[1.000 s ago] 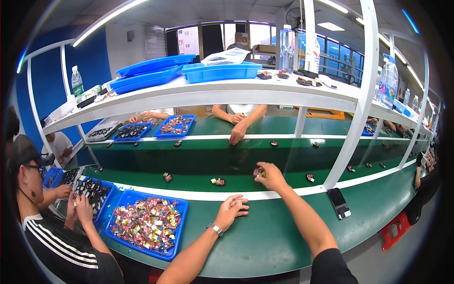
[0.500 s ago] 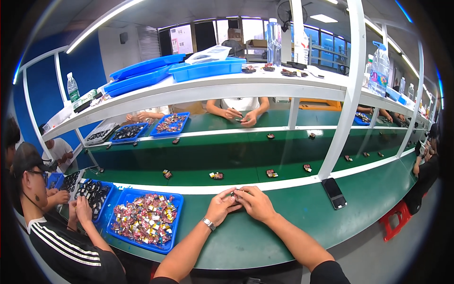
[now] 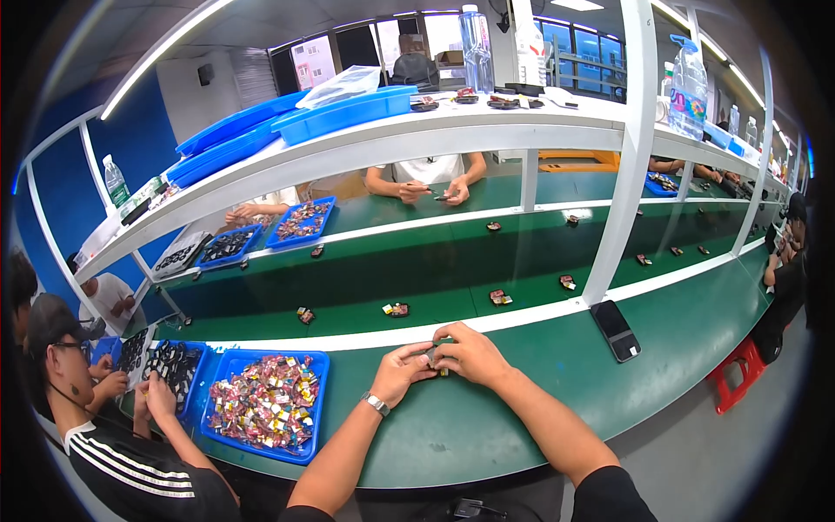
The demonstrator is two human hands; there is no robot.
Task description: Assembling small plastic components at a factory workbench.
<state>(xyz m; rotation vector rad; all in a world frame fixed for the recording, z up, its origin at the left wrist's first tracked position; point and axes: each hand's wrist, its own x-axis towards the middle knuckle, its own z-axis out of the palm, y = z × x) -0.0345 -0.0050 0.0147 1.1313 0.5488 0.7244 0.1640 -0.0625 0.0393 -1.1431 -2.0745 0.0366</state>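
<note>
My left hand (image 3: 402, 374) and my right hand (image 3: 472, 356) meet above the green bench top, fingers closed around a small dark piece (image 3: 432, 355). A bit of yellow shows just under my right fingertips; most of the piece is hidden by my fingers. Left of my forearm lies a blue tray (image 3: 322, 400) heaped with small reddish parts (image 3: 261, 402) that carry white and yellow tabs. Beyond the white rail, small dark-and-red assemblies (image 3: 399, 310) with pale tabs sit spaced out on a green belt (image 3: 452, 270).
A black phone (image 3: 616, 331) lies right of my hands, beside a white upright post (image 3: 619, 174). A co-worker (image 3: 113, 444) sits at my left by a tray of black parts (image 3: 178, 370). Bottles and blue trays (image 3: 344, 113) stand on the overhead shelf. A red stool (image 3: 739, 374) is at far right.
The view has shifted slightly. My right hand's fingers have moved over the held piece, and some yellow now shows below them. Across the belt, another person's hands have moved apart.
</note>
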